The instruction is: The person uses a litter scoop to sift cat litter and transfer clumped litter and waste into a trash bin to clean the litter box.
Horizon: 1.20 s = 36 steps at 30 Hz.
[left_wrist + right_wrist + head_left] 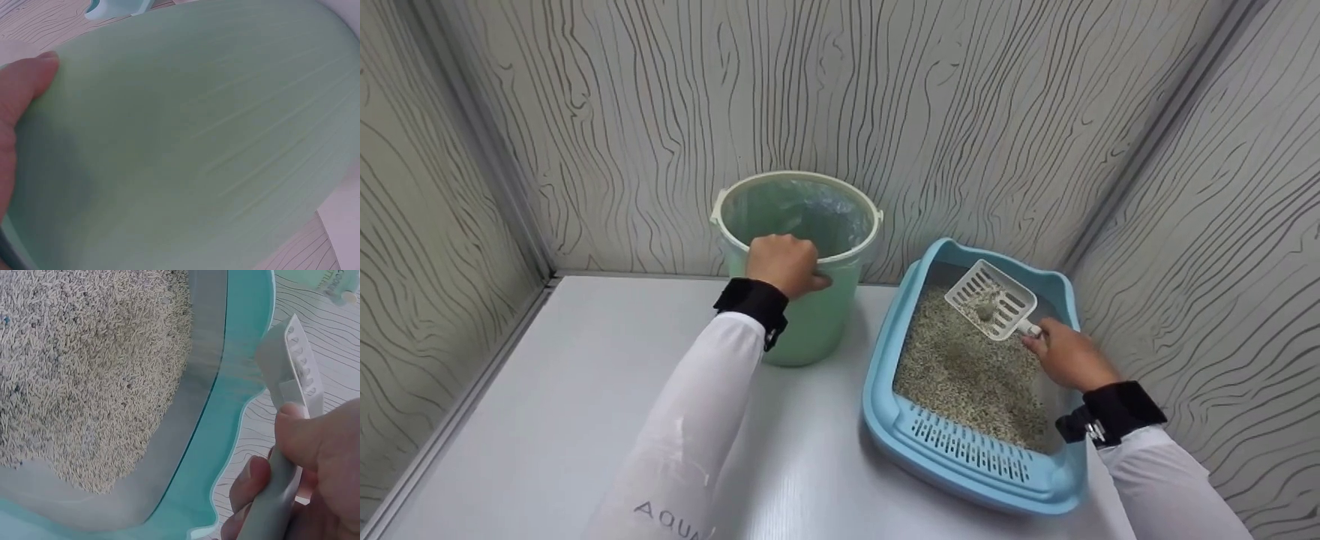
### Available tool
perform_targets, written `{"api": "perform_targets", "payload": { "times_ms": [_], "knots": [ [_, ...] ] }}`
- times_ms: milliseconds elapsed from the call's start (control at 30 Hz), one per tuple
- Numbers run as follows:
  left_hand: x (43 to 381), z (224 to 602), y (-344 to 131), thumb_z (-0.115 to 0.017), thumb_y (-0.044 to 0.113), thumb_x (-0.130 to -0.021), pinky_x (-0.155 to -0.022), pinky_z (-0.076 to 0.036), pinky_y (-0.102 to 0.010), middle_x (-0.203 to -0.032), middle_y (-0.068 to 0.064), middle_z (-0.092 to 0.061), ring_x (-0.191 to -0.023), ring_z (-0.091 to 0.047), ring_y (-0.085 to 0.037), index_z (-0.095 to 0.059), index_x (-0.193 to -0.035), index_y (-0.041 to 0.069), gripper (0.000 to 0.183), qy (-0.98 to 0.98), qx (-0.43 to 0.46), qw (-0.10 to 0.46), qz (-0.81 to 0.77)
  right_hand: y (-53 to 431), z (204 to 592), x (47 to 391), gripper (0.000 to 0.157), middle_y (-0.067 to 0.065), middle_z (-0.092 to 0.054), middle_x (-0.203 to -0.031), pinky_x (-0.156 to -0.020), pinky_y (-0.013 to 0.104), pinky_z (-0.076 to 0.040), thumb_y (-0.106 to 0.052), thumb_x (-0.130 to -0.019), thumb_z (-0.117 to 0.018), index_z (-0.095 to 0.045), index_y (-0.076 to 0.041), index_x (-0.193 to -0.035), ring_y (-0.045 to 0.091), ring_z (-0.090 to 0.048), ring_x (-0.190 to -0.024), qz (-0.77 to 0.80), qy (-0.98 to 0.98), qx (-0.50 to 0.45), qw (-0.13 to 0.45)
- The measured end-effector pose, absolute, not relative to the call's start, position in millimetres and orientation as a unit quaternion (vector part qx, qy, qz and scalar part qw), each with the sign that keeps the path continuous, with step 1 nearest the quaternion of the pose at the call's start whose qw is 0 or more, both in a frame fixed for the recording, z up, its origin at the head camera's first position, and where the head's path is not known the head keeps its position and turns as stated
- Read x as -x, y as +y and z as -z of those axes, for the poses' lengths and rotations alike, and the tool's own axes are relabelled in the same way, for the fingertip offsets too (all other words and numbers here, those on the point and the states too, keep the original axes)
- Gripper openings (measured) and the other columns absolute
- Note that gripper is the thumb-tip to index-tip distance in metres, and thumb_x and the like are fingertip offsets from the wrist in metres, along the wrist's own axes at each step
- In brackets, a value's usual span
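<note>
A white slotted litter scoop (981,289) with some litter and a clump in it is held over the blue litter box (883,352). My right hand (1074,358) grips its handle; in the right wrist view the thumb lies along the top of the scoop's handle (269,506). Pellet litter (84,371) covers much of the box floor. At the left stands a green bin (802,330) lined with a clear plastic bag (810,199). My left hand (784,266) grips the bin's near rim, its thumb against the outer wall. In the left wrist view the bin's side (185,129) fills most of the picture.
All this stands on a white table (577,360). A wood-grain patterned wall (660,112) rises behind, close to bin and box, with more panels at left and right. The litter box has a slotted front step (971,450).
</note>
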<state>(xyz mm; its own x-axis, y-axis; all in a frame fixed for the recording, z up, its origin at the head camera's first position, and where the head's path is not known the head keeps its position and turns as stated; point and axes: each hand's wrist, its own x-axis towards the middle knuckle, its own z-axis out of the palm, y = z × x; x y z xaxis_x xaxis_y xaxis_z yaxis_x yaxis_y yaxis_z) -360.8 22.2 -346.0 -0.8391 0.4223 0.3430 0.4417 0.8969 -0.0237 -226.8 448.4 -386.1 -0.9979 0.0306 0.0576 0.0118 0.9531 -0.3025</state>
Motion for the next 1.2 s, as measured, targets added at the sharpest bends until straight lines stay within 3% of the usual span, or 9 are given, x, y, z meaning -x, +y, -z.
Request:
{"api": "perform_targets", "payload": {
  "times_ms": [267,433,567,700,900,1067,1200],
  "knots": [
    [360.1,345.3,21.2,-0.077,0.059,-0.088,-0.051,-0.027,-0.037,-0.054,0.002,-0.035,-0.054,-0.036,-0.019,-0.037,-0.06,0.017,0.064,-0.957,0.226,0.179,0.035,450.2,385.0,229.1,0.03,0.012,-0.061,-0.085,-0.07,0.04,-0.044,-0.03,-0.111,-0.052,-0.059,-0.006,-0.095,0.023,-0.058,-0.075,-0.161,-0.987,-0.012,0.005],
    [360.1,345.7,20.9,-0.078,0.057,-0.088,-0.051,-0.027,-0.037,-0.054,0.002,-0.036,-0.054,-0.037,-0.019,-0.039,-0.06,0.017,0.063,-0.958,0.225,0.176,0.04,449.2,381.3,229.3,0.035,0.022,-0.072,-0.105,-0.073,0.041,-0.049,-0.028,-0.112,-0.048,-0.067,0.001,-0.107,0.025,-0.066,-0.086,-0.182,-0.983,-0.028,-0.015],
    [359.2,345.6,21.5,-0.078,0.058,-0.088,-0.051,-0.028,-0.037,-0.054,0.002,-0.037,-0.054,-0.038,-0.019,-0.04,-0.061,0.017,0.062,-0.958,0.226,0.175,0.036,448.4,379.8,229.0,0.037,0.023,-0.07,-0.104,-0.072,0.038,-0.046,-0.028,-0.112,-0.046,-0.067,0.004,-0.107,0.02,-0.061,-0.082,-0.191,-0.981,-0.028,-0.032],
    [358.8,345.2,22.3,-0.077,0.058,-0.088,-0.051,-0.029,-0.037,-0.055,0.002,-0.037,-0.054,-0.039,-0.019,-0.041,-0.061,0.017,0.061,-0.957,0.228,0.177,0.033,447.1,381.4,230.3,0.039,0.019,-0.067,-0.098,-0.07,0.036,-0.045,-0.028,-0.113,-0.043,-0.064,0.002,-0.103,0.019,-0.057,-0.077,-0.203,-0.978,-0.019,-0.042],
    [362.5,347.3,23.3,-0.078,0.057,-0.087,-0.051,-0.027,-0.037,-0.054,0.003,-0.033,-0.054,-0.036,-0.019,-0.037,-0.058,0.018,0.064,-0.954,0.231,0.187,0.04,443.6,383.9,231.7,0.037,0.002,-0.046,-0.074,-0.062,0.035,-0.038,-0.03,-0.113,-0.044,-0.054,-0.007,-0.085,0.018,-0.045,-0.064,-0.189,-0.981,-0.005,-0.032],
    [361.7,346.9,23.5,-0.078,0.058,-0.087,-0.051,-0.028,-0.038,-0.055,0.003,-0.036,-0.054,-0.037,-0.019,-0.037,-0.059,0.018,0.064,-0.956,0.229,0.179,0.036,444.1,383.4,232.4,0.037,0.006,-0.054,-0.079,-0.066,0.039,-0.044,-0.035,-0.112,-0.045,-0.058,-0.005,-0.094,0.022,-0.056,-0.071,-0.146,-0.989,0.019,-0.007],
    [360.5,345.8,22.4,-0.078,0.057,-0.088,-0.052,-0.029,-0.038,-0.056,0.002,-0.038,-0.055,-0.039,-0.019,-0.038,-0.061,0.017,0.062,-0.958,0.226,0.173,0.034,442.4,382.5,233.9,0.034,0.006,-0.054,-0.078,-0.065,0.038,-0.042,-0.034,-0.112,-0.047,-0.056,-0.007,-0.093,0.022,-0.054,-0.069,-0.141,-0.99,0.023,0.009]
  ]
}}
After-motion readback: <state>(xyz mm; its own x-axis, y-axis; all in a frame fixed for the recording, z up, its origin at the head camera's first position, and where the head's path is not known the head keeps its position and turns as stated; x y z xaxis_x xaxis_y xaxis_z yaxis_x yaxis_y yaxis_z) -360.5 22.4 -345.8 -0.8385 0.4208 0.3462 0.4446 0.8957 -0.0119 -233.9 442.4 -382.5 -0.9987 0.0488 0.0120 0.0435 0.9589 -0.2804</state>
